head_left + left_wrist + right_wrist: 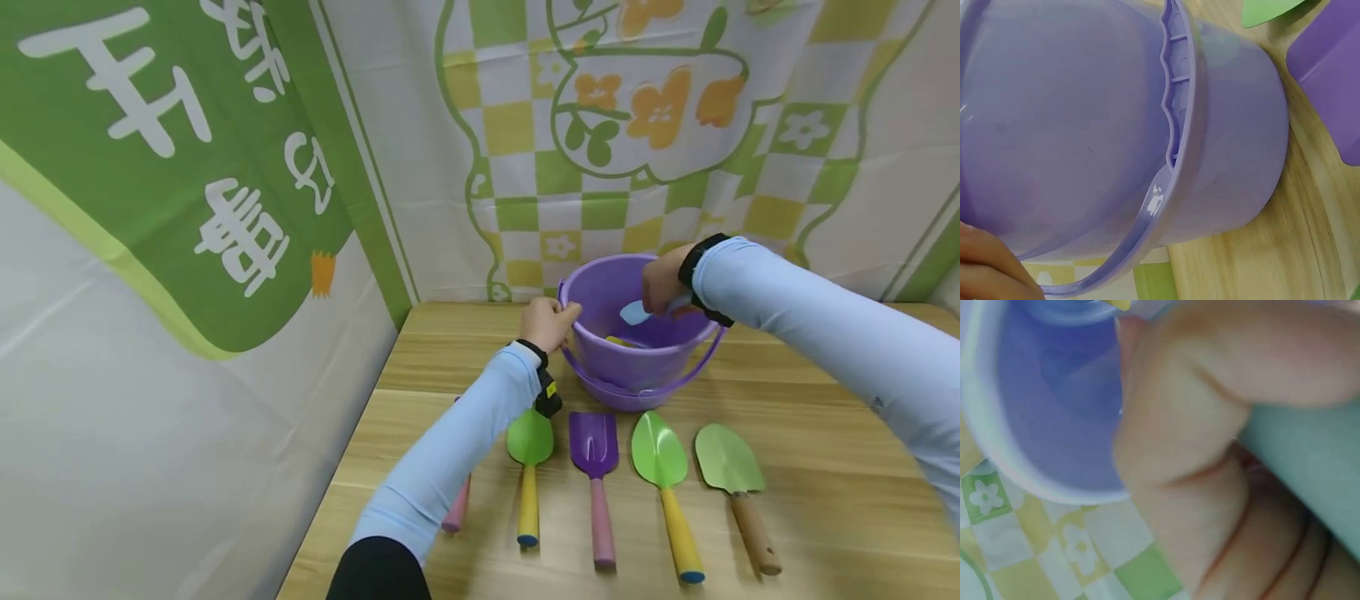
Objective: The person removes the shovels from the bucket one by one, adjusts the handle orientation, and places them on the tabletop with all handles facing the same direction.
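A purple bucket (626,362) stands upright at the back of the table, its handle (693,375) hanging down in front. My left hand (545,323) grips the bucket's left rim; in the left wrist view its fingers (988,265) show at the lower left corner. Over the bucket's mouth, my right hand (663,279) holds a light blue shovel (635,312) by its handle (1310,469), with the blade inside the bucket. Something yellow (619,342) lies low in the bucket, mostly hidden by the front rim.
In a row before the bucket lie a green trowel (529,437), a purple shovel (593,442), another green trowel (659,450) and a wooden-handled trowel (727,458). A pink handle (457,507) shows behind the left forearm. A printed cloth (525,167) hangs right behind the bucket.
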`<state>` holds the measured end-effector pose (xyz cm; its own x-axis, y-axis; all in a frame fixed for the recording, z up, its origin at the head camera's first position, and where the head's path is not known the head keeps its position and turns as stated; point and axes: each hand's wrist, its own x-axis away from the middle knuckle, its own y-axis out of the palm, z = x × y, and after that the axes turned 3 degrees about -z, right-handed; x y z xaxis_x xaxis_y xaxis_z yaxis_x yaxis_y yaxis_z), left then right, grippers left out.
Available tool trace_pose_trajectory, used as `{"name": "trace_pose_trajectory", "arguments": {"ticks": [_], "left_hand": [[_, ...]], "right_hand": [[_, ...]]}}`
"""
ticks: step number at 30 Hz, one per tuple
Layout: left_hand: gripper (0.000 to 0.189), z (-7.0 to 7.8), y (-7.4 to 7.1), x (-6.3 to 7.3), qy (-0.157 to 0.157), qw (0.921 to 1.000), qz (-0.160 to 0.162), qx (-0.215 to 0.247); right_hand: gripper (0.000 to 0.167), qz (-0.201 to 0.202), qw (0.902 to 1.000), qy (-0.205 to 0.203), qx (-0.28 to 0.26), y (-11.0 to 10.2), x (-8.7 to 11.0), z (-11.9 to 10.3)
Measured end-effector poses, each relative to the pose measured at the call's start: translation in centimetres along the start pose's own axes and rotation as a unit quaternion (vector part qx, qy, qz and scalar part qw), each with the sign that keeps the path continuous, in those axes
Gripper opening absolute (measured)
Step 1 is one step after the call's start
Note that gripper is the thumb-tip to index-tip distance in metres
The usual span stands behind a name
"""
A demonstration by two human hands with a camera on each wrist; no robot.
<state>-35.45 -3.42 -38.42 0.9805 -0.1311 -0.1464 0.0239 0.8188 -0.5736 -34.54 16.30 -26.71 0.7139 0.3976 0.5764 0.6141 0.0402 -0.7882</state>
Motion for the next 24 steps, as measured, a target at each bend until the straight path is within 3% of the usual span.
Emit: {"name": "trace_pose_trajectory", "arguments": {"ticks": [2, 6, 12, 17, 21, 24], "left_hand": [[0.043, 0.0, -0.2, 0.0, 0.002, 1.0, -0.005, -0.002], [0.047, 0.0, -0.4, 0.0, 0.015, 0.9996, -0.009, -0.022], [0.055, 0.3, -0.7, 0.4, 0.022, 0.9993, 0.016, -0.025], [0.052, 1.4, -1.0, 1.1, 0.076, 0.996, 0.048, 0.004], [0.045, 3.1, -0.8, 2.2, 0.088, 0.9942, 0.022, 0.058], [0.041, 4.3, -0.4, 2.9, 0.07, 0.9929, -0.015, 0.095]], "right_hand": [[0.034, 0.012, 0.9999, -0.008, -0.009, -0.1, 0.4, 0.5], [0.038, 0.022, 0.9974, -0.007, -0.069, 0.1, 1.2, 1.6], [0.041, 0.064, 0.9951, -0.038, -0.065, 0.9, 2.7, 2.4], [0.041, 0.103, 0.9908, -0.039, -0.078, 1.7, 4.5, 2.2], [0.039, 0.15, 0.9844, -0.047, -0.08, 3.0, 6.0, 1.8], [0.036, 0.185, 0.9774, -0.058, -0.084, 4.2, 7.1, 1.3]]}}
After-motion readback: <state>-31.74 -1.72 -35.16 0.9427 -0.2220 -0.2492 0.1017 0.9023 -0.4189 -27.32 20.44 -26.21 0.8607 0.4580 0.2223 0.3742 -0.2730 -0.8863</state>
